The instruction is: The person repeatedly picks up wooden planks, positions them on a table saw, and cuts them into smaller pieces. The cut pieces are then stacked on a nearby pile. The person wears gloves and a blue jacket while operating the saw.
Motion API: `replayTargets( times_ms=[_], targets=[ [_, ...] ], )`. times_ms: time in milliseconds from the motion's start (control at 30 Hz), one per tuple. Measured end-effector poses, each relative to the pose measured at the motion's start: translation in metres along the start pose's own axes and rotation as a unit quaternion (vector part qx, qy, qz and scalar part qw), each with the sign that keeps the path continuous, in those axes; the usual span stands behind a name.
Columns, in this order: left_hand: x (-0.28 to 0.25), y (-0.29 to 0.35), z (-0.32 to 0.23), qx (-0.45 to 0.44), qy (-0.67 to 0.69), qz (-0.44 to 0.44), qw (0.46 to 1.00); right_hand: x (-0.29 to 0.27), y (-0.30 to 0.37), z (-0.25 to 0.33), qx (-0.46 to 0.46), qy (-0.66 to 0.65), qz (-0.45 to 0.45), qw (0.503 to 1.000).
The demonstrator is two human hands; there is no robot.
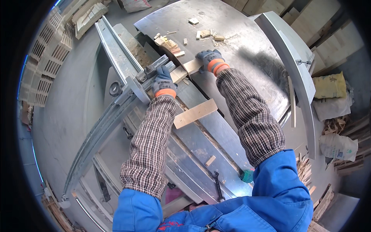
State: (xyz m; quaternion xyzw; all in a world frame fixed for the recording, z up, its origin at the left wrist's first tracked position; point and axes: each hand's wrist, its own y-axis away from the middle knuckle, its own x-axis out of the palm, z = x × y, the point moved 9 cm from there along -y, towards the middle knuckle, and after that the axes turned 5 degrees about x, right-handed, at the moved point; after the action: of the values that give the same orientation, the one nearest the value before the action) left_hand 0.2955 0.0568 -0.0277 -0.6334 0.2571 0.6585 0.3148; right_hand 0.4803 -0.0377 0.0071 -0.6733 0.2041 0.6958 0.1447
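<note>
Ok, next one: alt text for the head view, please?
Two gloved hands work at a metal saw table: the left hand rests on the sliding fence, the right hand presses a small wooden block flat. A second wooden piece lies nearer, offcuts are scattered beyond, and a wrench lies near the person's body.

One camera only, worn on the head, looks steeply down and forward past both forearms at a metal saw table (247, 42). The left hand (163, 82) and right hand (210, 60) sit near mid-frame, at arm's reach; edges bend outward.
</note>
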Motion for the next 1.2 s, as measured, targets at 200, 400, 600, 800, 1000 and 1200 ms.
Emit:
replayTargets(
  times_ms=[200,400,600,800,1000,1200],
  targets=[
    [0.011,0.001,0.000,0.011,-0.057,0.080,0.995,0.011,0.069,-0.052,0.166,-0.161,-0.019,0.973],
    [0.013,-0.001,-0.017,0.095,-0.159,0.152,0.971,0.084,0.179,-0.117,0.292,-0.594,0.080,0.745],
    [0.017,-0.003,-0.013,0.058,-0.054,0.127,0.989,0.086,0.333,-0.142,0.323,-0.704,-0.014,0.633],
    [0.019,-0.008,0.001,0.085,-0.097,0.031,0.991,0.139,0.524,-0.210,0.458,-0.647,-0.022,0.609],
    [-0.010,0.000,-0.022,0.073,-0.161,0.096,0.980,0.199,0.659,-0.236,0.627,-0.511,0.063,0.585],
    [0.024,-0.015,-0.043,0.180,-0.118,0.063,0.975,0.277,0.703,-0.271,0.620,-0.343,0.044,0.705]
  ],
)
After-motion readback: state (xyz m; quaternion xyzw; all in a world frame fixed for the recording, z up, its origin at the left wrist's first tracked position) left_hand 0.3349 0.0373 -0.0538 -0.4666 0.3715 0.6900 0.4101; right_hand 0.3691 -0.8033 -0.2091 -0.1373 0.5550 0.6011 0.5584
